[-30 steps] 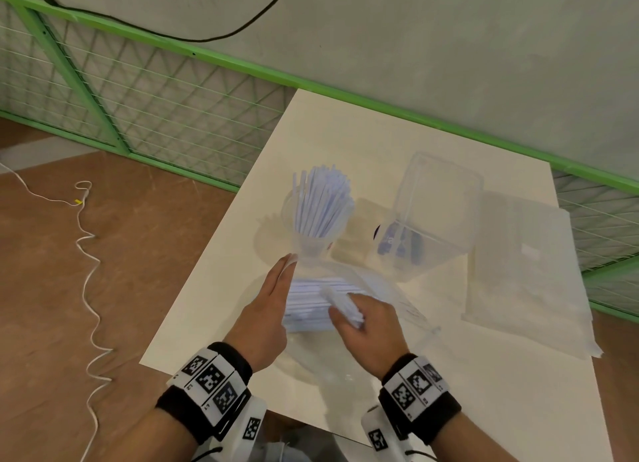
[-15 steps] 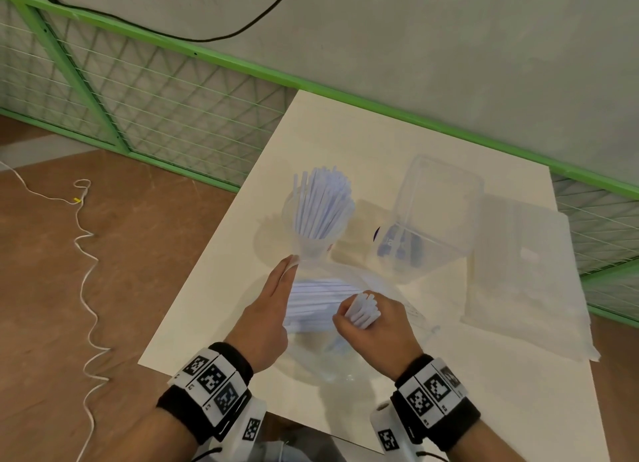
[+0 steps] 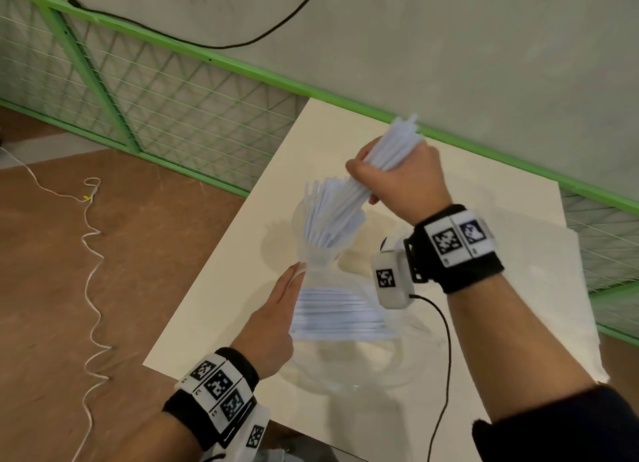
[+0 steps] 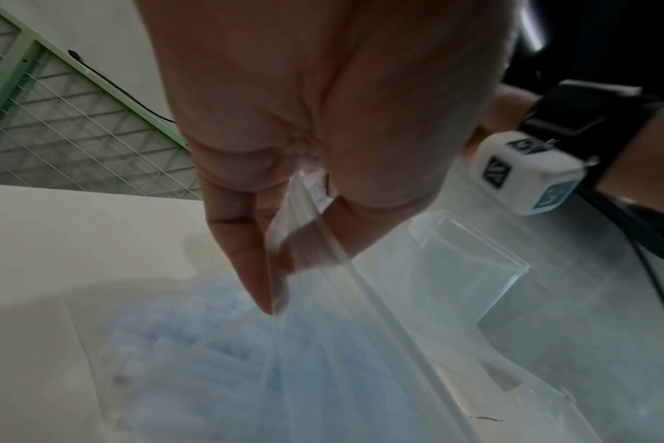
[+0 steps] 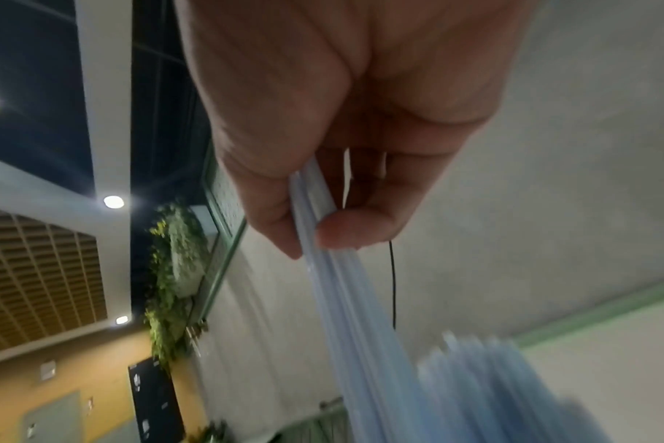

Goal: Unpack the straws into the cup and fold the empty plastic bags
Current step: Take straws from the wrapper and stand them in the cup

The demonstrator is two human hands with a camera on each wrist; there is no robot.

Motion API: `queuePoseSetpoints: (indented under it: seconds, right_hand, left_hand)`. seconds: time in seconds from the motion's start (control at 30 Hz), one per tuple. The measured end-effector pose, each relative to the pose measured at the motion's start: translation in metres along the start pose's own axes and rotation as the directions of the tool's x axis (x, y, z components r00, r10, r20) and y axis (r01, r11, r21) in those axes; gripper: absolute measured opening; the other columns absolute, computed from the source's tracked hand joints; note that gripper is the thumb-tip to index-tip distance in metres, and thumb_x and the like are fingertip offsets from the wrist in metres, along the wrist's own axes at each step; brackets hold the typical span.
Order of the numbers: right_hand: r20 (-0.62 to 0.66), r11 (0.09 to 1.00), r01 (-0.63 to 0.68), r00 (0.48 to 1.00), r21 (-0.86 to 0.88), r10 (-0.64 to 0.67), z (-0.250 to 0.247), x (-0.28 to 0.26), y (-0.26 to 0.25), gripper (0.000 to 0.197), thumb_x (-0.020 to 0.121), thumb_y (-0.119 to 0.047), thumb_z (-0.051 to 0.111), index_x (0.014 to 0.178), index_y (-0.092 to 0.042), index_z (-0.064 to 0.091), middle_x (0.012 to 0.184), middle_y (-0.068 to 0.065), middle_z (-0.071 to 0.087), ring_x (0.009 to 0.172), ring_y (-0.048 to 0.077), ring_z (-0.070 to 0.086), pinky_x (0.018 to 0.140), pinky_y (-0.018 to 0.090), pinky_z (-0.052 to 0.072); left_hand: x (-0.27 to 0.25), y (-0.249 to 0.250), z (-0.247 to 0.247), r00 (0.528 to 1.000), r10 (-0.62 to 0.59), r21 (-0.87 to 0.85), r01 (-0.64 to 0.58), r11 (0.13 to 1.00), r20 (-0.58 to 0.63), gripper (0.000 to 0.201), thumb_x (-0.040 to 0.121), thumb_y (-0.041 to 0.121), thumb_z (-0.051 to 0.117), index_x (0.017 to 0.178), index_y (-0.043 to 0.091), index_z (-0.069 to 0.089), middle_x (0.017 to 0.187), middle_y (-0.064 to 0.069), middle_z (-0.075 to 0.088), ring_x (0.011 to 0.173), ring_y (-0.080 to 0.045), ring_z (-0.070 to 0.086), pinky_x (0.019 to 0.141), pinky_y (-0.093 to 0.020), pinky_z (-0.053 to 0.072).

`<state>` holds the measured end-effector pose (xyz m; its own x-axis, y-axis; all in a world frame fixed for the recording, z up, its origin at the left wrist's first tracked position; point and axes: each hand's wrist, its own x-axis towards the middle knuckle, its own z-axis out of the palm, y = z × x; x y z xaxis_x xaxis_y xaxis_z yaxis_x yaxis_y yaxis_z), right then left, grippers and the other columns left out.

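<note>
My right hand (image 3: 401,180): fist curled round a bundle of pale blue straws (image 3: 392,150), held slanted above the clear cup (image 3: 313,250); the bundle's lower ends reach in among the straws already standing in the cup (image 3: 325,216), its upper ends stick out past my knuckles. In the right wrist view my thumb and fingers (image 5: 355,227) pinch the bundle from both sides.

My left hand (image 3: 273,320): fingers straight and together, just on my side of the cup, tips almost at its base. In the left wrist view the thumb and fingers (image 4: 247,254) pinch the edge of the clear plastic bag (image 4: 360,374), holding its mouth up.

Clear plastic bag: lies on the white table (image 3: 214,306) between the cup and me, open towards the cup.

Straws left in the bag (image 3: 337,314): a flat stack lying crosswise, just beside my left hand, on the near side of the cup.

Clear cup: upright on the table, its straws fanned out.

Clear plastic box (image 4: 463,263): right of the cup, beyond the bag; in the head view my right wrist hides it.

Flat translucent bags (image 3: 539,288): a pile well to the right of the cup, overhanging the table's right edge.

White cord (image 3: 91,254): on the brown floor, well left of the cup.
</note>
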<state>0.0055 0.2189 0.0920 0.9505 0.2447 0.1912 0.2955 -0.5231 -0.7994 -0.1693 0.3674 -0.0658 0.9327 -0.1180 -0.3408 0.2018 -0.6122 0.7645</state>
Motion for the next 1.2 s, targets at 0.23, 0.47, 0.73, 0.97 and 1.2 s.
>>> queuePoseSetpoints:
  seconds: [0.23,0.47,0.73,0.97,1.2]
  right_hand:
    - [0.031,0.997,0.008,0.999,-0.078,-0.006,0.04,0.012,0.039,0.072,0.062,-0.058,0.082,0.123,-0.029,0.057,0.118,-0.007,0.055,0.111,0.015,0.053,0.099,0.042,0.045]
    - [-0.02,0.972,0.167,0.985,-0.163,-0.173,0.045,-0.018,0.052,0.079,0.091,-0.062,0.045,0.151,-0.015,0.026,0.158,0.002,0.029,0.145,0.021,0.024,0.118,0.046,0.023]
    - [0.166,0.859,0.276,0.96,-0.431,-0.225,0.076,-0.026,0.063,0.088,0.088,-0.069,0.036,0.155,-0.016,0.016,0.163,-0.001,0.014,0.151,0.018,0.009,0.118,0.041,0.017]
    - [0.299,0.66,0.414,0.91,-0.627,-0.287,0.093,-0.006,0.061,0.048,0.099,-0.053,0.037,0.141,-0.031,0.046,0.151,-0.01,0.043,0.144,0.02,0.031,0.11,0.044,0.017]
    - [0.092,0.763,0.525,0.841,-0.376,-0.533,0.063,-0.054,0.036,0.033,0.094,-0.024,0.047,0.123,-0.018,0.062,0.133,-0.001,0.059,0.122,0.024,0.055,0.095,0.044,0.041]
  left_hand:
    - [0.0,-0.002,0.001,0.999,0.031,0.009,-0.031,0.999,-0.011,0.107,0.074,-0.019,0.041,0.153,0.037,-0.006,0.151,0.038,-0.019,0.123,-0.012,0.049,0.085,-0.035,0.055]
    - [0.0,-0.004,0.001,1.0,0.024,0.017,-0.024,1.0,-0.014,0.108,0.076,-0.019,0.043,0.153,0.038,-0.007,0.149,0.04,-0.021,0.119,-0.014,0.053,0.082,-0.034,0.055]
    - [-0.002,0.002,-0.001,1.0,0.0,0.029,0.0,1.0,-0.004,0.107,0.078,-0.019,0.043,0.153,0.037,-0.009,0.149,0.037,-0.024,0.118,-0.011,0.054,0.081,-0.031,0.055]
    - [-0.002,0.003,-0.002,1.0,0.01,0.033,-0.01,0.999,-0.011,0.105,0.078,-0.019,0.043,0.153,0.036,-0.007,0.152,0.035,-0.022,0.116,-0.009,0.055,0.078,-0.027,0.054]
    - [0.0,0.002,-0.001,1.0,0.015,0.037,-0.015,0.999,-0.024,0.109,0.076,-0.018,0.042,0.151,0.041,-0.01,0.147,0.04,-0.025,0.116,-0.017,0.056,0.082,-0.032,0.055]
